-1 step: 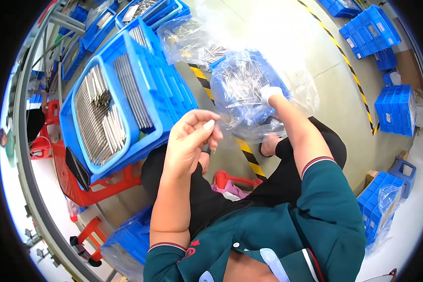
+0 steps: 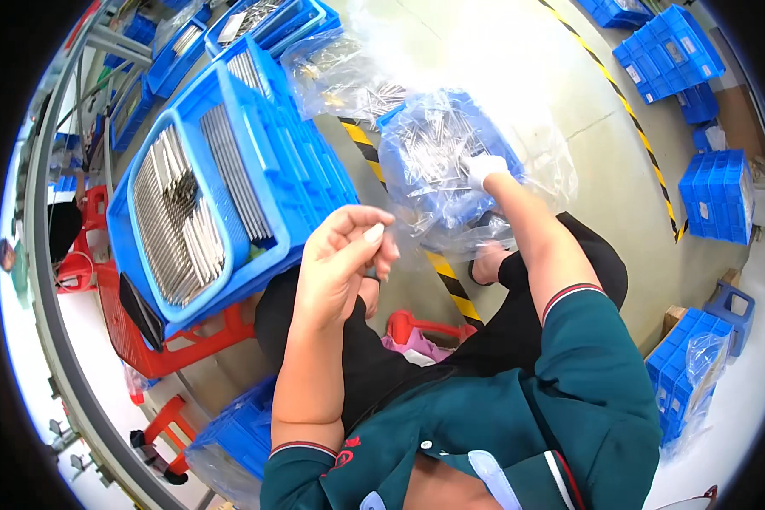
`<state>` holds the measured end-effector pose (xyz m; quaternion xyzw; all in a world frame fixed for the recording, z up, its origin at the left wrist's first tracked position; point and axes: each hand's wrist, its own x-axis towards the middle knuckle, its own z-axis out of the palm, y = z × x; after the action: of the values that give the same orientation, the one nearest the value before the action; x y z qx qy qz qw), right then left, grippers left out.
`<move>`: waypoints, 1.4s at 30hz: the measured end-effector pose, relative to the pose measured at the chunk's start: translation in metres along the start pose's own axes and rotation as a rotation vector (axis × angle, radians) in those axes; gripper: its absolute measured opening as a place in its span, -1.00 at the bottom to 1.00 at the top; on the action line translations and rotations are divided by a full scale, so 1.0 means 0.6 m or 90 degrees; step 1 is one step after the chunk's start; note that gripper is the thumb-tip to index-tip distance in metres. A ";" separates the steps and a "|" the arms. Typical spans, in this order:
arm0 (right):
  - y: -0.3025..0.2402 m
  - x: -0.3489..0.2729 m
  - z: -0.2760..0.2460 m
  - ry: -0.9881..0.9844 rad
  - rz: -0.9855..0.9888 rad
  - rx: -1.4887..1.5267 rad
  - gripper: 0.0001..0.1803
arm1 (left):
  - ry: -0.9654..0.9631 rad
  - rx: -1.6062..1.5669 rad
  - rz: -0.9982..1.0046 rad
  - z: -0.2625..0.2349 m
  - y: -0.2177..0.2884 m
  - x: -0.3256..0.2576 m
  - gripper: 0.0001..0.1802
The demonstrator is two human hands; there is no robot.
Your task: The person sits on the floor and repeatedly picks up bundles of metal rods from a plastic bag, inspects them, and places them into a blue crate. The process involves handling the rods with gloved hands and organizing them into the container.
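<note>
1. Rods (image 2: 433, 144) lie loose in the lined bin (image 2: 497, 136).
2. Right hand (image 2: 487, 168), gloved, has shifted slightly leftward among them, suggesting picking; grip cannot be told.
3. Left hand (image 2: 348, 255) hovers half-curled, nothing visibly held.

A person wears a dark teal short-sleeved shirt (image 2: 484, 408) with striped red-and-white cuffs (image 2: 575, 296) at three and seven o'clock, red embroidery (image 2: 345, 455), a white button (image 2: 426, 444) and pale-blue collar lining (image 2: 489, 476) near six, black trousers (image 2: 348, 361) and, toward two o'clock, a white glove (image 2: 488, 173) on the right hand (image 2: 484, 165).
</note>
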<state>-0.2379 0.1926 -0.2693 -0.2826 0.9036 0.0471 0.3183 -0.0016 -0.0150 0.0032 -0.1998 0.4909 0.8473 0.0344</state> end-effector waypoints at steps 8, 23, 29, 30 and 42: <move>-0.061 0.053 0.032 0.042 0.057 0.309 -0.55 | -0.007 -0.009 -0.052 0.008 -0.013 0.023 -0.77; -0.128 0.255 0.165 0.151 0.217 0.185 -0.68 | 0.048 0.010 -0.079 -0.010 -0.007 0.038 -0.72; -0.132 0.259 0.156 0.126 0.197 0.159 -0.66 | 0.043 0.013 -0.085 -0.021 0.001 0.042 -0.73; -0.131 0.260 0.155 0.121 0.192 0.153 -0.65 | 0.045 0.015 -0.087 -0.023 0.002 0.042 -0.73; -0.090 0.234 0.110 0.018 0.048 0.103 -0.58 | 0.028 0.053 -0.100 -0.026 0.008 0.022 -0.75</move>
<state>-0.2622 0.0971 -0.4009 -0.2224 0.9190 -0.0178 0.3251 -0.0102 -0.0322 -0.0046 -0.2549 0.5087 0.8164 0.0983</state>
